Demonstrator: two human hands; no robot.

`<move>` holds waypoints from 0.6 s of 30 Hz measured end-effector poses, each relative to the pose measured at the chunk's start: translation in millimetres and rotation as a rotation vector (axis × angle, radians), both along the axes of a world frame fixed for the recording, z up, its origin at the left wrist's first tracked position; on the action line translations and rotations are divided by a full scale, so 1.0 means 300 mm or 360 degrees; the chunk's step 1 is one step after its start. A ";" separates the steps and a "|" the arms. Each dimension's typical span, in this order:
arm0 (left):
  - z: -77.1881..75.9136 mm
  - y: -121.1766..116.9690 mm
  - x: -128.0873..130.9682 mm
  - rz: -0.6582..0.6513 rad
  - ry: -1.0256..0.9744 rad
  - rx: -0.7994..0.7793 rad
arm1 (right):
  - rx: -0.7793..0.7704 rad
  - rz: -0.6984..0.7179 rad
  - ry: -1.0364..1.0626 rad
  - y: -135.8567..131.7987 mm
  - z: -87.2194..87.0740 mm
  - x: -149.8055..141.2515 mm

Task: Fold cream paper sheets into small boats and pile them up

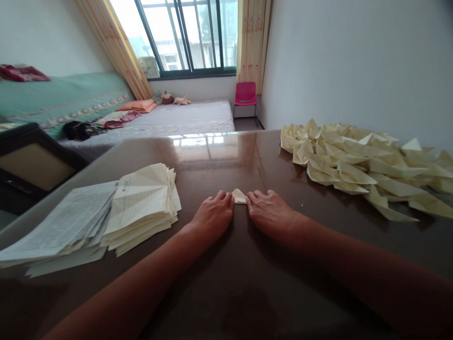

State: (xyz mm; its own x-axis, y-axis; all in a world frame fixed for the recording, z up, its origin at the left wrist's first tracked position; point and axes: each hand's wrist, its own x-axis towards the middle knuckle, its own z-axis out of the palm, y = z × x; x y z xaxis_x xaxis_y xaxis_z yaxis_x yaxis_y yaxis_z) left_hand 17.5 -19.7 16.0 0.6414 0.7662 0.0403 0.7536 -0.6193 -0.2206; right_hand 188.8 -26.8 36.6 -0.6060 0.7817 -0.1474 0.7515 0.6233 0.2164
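Observation:
A small piece of folded cream paper point(239, 196) lies at the middle of the brown table point(226, 283), its peak pointing away from me. My left hand point(216, 208) grips its left side with curled fingers. On the right side, the bent fingers of my right hand point(265, 208) press on the paper's other end. Only the centre of the paper shows between my hands; the ends are hidden under the fingers.
A stack of cream lined sheets point(143, 198) sits at left, overlapping printed white papers point(67, 222). A large heap of folded paper pieces point(354, 156) covers the table's right far side. Beyond stand a bed point(198, 115), a pink chair point(245, 94) and a dark cabinet point(35, 160).

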 end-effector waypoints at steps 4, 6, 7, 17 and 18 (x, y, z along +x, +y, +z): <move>0.021 -0.010 0.000 0.0027 0.0008 -0.0027 | 0.0024 -0.0004 -0.0002 -0.005 -0.009 -0.008; 0.028 -0.012 -0.001 0.0049 0.0011 -0.0012 | 0.0030 -0.0001 -0.0003 -0.012 -0.010 -0.014; 0.030 -0.012 -0.003 0.0075 0.0010 0.0001 | 0.0021 -0.0020 -0.0017 -0.017 -0.007 -0.017; -0.003 0.040 -0.073 0.0301 -0.0403 0.0080 | 0.0150 -0.0096 0.0405 0.065 0.015 0.014; -0.008 0.042 -0.073 0.0297 -0.0457 0.0081 | 0.0185 -0.0052 0.0502 0.083 0.004 0.019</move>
State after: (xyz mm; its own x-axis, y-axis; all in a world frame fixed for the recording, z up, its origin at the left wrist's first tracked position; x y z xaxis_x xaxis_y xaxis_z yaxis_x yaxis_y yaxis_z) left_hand -4.5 -7.0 13.5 0.4472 0.8616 0.2400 0.8887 -0.4584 -0.0103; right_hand 194.7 -1.9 37.9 -0.5818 0.8021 0.1349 0.8120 0.5825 0.0383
